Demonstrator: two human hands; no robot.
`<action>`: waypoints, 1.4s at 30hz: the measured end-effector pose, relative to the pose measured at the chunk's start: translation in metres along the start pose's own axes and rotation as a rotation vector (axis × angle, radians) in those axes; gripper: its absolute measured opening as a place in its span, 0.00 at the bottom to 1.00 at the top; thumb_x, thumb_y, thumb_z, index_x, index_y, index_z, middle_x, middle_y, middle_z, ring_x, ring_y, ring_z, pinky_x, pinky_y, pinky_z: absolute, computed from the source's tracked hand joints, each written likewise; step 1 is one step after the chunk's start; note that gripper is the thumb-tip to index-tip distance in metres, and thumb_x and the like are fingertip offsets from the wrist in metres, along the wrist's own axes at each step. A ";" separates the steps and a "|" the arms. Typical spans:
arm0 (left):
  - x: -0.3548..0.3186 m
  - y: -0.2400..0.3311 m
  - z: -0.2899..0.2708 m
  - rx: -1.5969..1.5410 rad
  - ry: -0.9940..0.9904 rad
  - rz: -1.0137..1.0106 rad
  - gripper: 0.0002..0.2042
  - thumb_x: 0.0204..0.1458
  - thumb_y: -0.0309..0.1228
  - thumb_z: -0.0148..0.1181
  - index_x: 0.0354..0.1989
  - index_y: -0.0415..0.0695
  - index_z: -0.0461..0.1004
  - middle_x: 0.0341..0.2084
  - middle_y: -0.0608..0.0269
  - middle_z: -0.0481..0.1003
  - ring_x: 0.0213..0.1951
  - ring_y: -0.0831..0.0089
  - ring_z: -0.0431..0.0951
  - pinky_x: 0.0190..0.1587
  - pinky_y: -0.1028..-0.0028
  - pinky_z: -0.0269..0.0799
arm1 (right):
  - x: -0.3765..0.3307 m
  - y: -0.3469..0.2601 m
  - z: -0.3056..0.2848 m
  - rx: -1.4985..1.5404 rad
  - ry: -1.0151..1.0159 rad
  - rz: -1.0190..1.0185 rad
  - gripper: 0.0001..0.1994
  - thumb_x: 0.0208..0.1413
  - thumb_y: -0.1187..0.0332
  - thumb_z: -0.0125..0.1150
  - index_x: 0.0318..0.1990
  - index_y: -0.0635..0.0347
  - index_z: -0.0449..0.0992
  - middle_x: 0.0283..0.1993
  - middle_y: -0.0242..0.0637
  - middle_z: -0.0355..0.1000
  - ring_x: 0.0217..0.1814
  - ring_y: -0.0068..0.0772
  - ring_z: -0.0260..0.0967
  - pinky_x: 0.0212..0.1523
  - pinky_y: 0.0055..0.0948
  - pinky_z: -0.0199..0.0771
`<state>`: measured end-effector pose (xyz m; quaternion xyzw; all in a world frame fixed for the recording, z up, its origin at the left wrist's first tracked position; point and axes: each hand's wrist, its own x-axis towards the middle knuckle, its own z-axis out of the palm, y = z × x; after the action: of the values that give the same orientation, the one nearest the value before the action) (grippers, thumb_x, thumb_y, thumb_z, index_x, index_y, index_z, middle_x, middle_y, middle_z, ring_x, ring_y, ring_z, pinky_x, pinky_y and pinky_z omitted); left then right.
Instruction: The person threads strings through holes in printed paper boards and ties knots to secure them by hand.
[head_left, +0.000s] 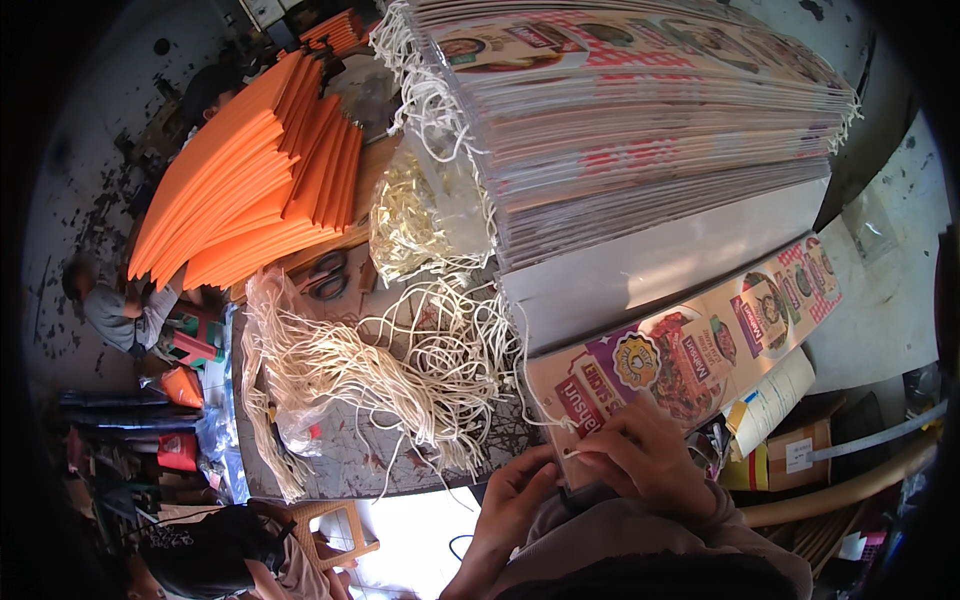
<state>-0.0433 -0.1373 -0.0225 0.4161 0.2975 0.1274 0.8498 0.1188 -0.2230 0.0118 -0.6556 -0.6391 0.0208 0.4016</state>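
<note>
A long printed card (690, 345) with food pictures lies slantwise before me, its near-left end under my hands. My right hand (650, 455) rests over that end, fingers bent and pinching a short white cord (572, 455). At the card's lower left corner my left hand (518, 498) is closed, its thumb and fingers together on the edge; the exact grip is partly hidden. Left of the card spreads a tangled bundle of white cords (400, 370). Behind it rises a big stack of similar printed cards (650, 150), with cords hanging off its ends.
Orange folded sheets (225, 190) stand piled at the far left. A plastic bag of small gold pieces (405, 215) and black-handled scissors (326, 277) lie on the table (350, 462). Cardboard boxes (800, 455) sit at lower right. Other people (205, 550) are at the left.
</note>
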 end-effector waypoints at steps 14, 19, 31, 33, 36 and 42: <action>0.004 0.000 0.000 -0.056 0.006 -0.041 0.13 0.56 0.25 0.46 0.48 0.33 0.65 0.41 0.59 0.70 0.44 0.77 0.70 0.49 0.77 0.64 | 0.006 -0.008 -0.005 -0.051 -0.063 0.027 0.08 0.42 0.71 0.63 0.33 0.56 0.74 0.27 0.31 0.63 0.28 0.34 0.62 0.26 0.30 0.59; 0.004 -0.001 0.000 -0.050 -0.005 -0.016 0.13 0.56 0.25 0.46 0.48 0.33 0.65 0.42 0.59 0.70 0.44 0.77 0.69 0.50 0.77 0.64 | 0.007 -0.012 -0.008 -0.081 -0.107 0.022 0.10 0.42 0.70 0.61 0.35 0.56 0.74 0.27 0.31 0.62 0.29 0.32 0.62 0.26 0.31 0.59; 0.011 -0.007 0.002 -0.017 0.060 0.028 0.08 0.54 0.26 0.48 0.39 0.36 0.65 0.35 0.57 0.71 0.36 0.78 0.72 0.41 0.79 0.67 | 0.003 -0.007 0.003 -0.063 -0.209 0.026 0.14 0.45 0.70 0.56 0.41 0.58 0.68 0.29 0.32 0.61 0.32 0.32 0.63 0.28 0.28 0.68; 0.009 -0.009 0.005 -0.043 0.110 0.070 0.06 0.54 0.25 0.47 0.38 0.37 0.64 0.35 0.58 0.71 0.37 0.77 0.72 0.41 0.78 0.67 | 0.003 -0.006 0.002 -0.060 -0.204 0.029 0.13 0.45 0.69 0.56 0.41 0.58 0.68 0.29 0.32 0.62 0.32 0.32 0.64 0.28 0.29 0.68; 0.005 -0.011 0.004 0.140 0.182 0.256 0.03 0.55 0.24 0.45 0.36 0.39 0.62 0.37 0.56 0.70 0.38 0.78 0.70 0.44 0.78 0.65 | 0.004 -0.006 -0.012 0.015 -0.246 0.127 0.13 0.46 0.66 0.57 0.41 0.57 0.69 0.29 0.33 0.66 0.33 0.34 0.67 0.29 0.32 0.68; 0.000 -0.010 0.006 0.412 0.370 0.562 0.03 0.55 0.22 0.43 0.37 0.39 0.61 0.40 0.55 0.69 0.37 0.78 0.69 0.41 0.79 0.65 | -0.010 0.028 -0.056 0.125 -0.345 0.212 0.10 0.45 0.63 0.61 0.27 0.60 0.72 0.23 0.38 0.69 0.26 0.43 0.69 0.26 0.34 0.68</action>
<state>-0.0400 -0.1472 -0.0271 0.6133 0.3395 0.3656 0.6123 0.1706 -0.2556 0.0296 -0.6796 -0.6234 0.2142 0.3219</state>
